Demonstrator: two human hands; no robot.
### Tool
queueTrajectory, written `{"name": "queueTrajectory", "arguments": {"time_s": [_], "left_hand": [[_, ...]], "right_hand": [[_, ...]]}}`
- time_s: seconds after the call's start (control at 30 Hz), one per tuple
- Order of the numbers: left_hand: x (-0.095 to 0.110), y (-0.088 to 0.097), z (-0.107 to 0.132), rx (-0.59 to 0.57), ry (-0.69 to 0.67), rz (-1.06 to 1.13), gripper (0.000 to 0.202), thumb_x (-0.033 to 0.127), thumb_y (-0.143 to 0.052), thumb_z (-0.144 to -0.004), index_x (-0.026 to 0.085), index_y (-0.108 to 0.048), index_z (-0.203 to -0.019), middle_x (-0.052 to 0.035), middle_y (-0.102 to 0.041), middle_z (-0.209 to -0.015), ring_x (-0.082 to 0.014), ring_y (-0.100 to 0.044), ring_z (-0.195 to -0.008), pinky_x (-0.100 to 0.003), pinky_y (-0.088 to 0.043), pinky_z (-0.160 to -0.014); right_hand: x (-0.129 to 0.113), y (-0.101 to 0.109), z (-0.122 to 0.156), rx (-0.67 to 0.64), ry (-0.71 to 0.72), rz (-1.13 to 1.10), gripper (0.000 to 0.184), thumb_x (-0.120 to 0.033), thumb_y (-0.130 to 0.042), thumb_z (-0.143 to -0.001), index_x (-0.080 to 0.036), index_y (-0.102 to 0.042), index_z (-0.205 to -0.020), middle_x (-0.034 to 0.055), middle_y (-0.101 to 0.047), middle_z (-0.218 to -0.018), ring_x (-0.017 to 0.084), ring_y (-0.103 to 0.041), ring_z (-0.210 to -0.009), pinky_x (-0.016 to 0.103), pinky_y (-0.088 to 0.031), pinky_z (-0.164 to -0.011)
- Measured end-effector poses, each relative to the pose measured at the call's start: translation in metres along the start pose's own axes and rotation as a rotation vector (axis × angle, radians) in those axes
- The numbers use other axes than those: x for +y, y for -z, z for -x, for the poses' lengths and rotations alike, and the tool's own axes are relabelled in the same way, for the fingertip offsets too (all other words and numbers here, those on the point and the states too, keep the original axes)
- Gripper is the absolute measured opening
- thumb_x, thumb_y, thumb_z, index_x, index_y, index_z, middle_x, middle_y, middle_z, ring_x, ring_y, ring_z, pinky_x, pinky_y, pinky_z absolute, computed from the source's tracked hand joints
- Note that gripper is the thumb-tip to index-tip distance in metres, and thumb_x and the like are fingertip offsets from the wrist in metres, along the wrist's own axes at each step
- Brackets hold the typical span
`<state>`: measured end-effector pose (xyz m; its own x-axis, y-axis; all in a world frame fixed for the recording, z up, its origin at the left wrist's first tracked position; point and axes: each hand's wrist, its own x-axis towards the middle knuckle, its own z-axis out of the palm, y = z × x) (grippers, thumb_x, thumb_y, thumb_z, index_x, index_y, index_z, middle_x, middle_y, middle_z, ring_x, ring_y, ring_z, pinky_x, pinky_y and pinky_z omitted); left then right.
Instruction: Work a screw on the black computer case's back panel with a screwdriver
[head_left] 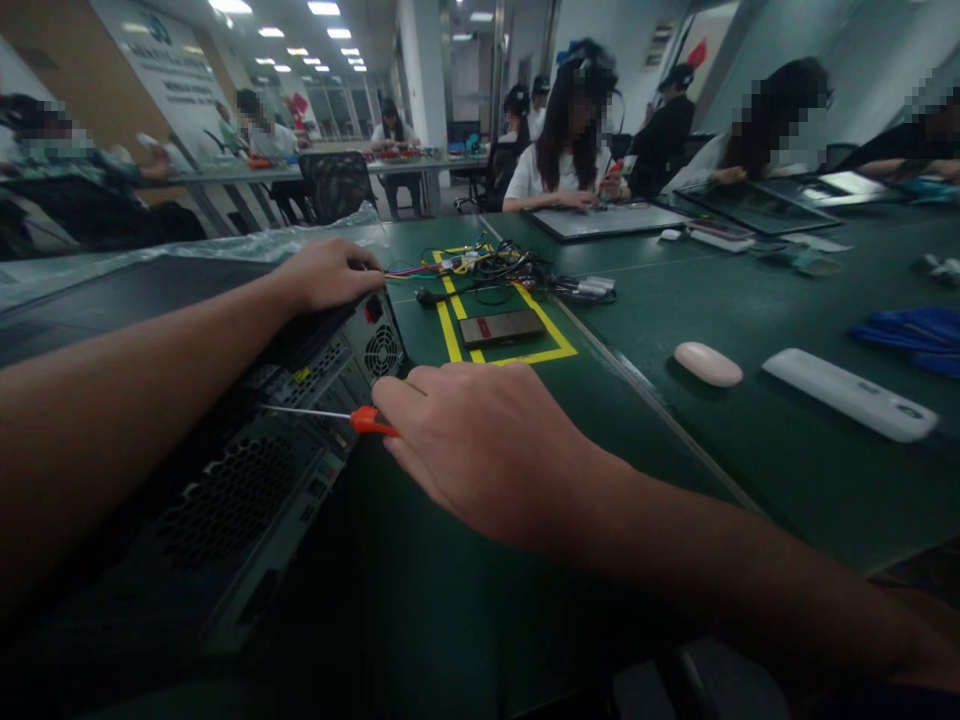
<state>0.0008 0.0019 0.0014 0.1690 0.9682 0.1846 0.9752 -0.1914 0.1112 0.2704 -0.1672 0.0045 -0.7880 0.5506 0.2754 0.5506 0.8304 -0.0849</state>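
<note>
On the dark green tabletop (pixel 645 300) sits a black, boxy metal computer case (pixel 232 490), the person's left hand (pixel 330 272) draped over its upper edge, grip unclear, while the right hand (pixel 487 450) clasps an orange-handled, slim-shafted metal screwdriver (pixel 364 419) pointed at the case's back.

The head-worn camera faces forward and down across the flat dark green tabletop (pixel 645 300), sits close above the bare left hand (pixel 328 274) and bare right hand (pixel 491 450), frames the black perforated-metal computer case (pixel 232 500) at near left, and includes the tall white column (pixel 421 80) far beyond.
</note>
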Motion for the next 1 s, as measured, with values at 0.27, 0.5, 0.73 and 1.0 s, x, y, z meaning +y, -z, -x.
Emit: {"name": "queueTrajectory", "arguments": {"time_s": [0.27, 0.5, 0.73, 1.0], "left_hand": [[0.0006, -0.0004, 0.0013, 0.009, -0.004, -0.003, 0.065, 0.056, -0.049, -0.090, 0.014, -0.087, -0.122, -0.0160, -0.083, -0.119, -0.0326, -0.071, -0.110, -0.043, -0.051, -0.098], [0.0002, 0.0007, 0.0008, 0.002, 0.010, -0.013, 0.063, 0.056, -0.050, -0.090, 0.016, -0.087, -0.123, -0.0149, -0.084, -0.121, -0.0324, -0.072, -0.110, -0.042, -0.052, -0.099], [0.0042, 0.0038, 0.0027, -0.014, 0.009, -0.020, 0.063, 0.050, -0.051, -0.092, 0.011, -0.086, -0.126, -0.0179, -0.082, -0.124, -0.0380, -0.071, -0.114, -0.047, -0.052, -0.102], [0.0021, 0.0026, 0.0001, -0.028, 0.001, -0.066, 0.062, 0.048, -0.048, -0.095, 0.008, -0.084, -0.126, -0.0189, -0.082, -0.124, -0.0337, -0.072, -0.113, -0.041, -0.053, -0.099]], "right_hand": [[-0.0003, -0.0021, 0.0009, 0.013, 0.036, -0.021, 0.028, -0.020, -0.047, -0.113, -0.018, -0.071, -0.101, 0.0078, -0.075, -0.102, 0.024, -0.069, -0.090, 0.037, -0.027, -0.060], [-0.0010, -0.0036, -0.0005, 0.036, 0.044, -0.032, 0.031, -0.024, -0.050, -0.115, -0.016, -0.075, -0.098, 0.0086, -0.073, -0.103, 0.024, -0.068, -0.089, 0.037, -0.030, -0.060], [0.0005, -0.0054, 0.0006, 0.112, 0.057, 0.003, 0.021, -0.027, -0.051, -0.115, -0.018, -0.069, -0.113, 0.0032, -0.073, -0.099, 0.020, -0.067, -0.077, 0.036, -0.022, -0.056], [0.0017, -0.0058, 0.0015, 0.138, 0.067, 0.037, 0.022, -0.020, -0.047, -0.115, -0.021, -0.068, -0.109, -0.0005, -0.069, -0.089, 0.018, -0.058, -0.067, 0.035, -0.019, -0.054]]}}
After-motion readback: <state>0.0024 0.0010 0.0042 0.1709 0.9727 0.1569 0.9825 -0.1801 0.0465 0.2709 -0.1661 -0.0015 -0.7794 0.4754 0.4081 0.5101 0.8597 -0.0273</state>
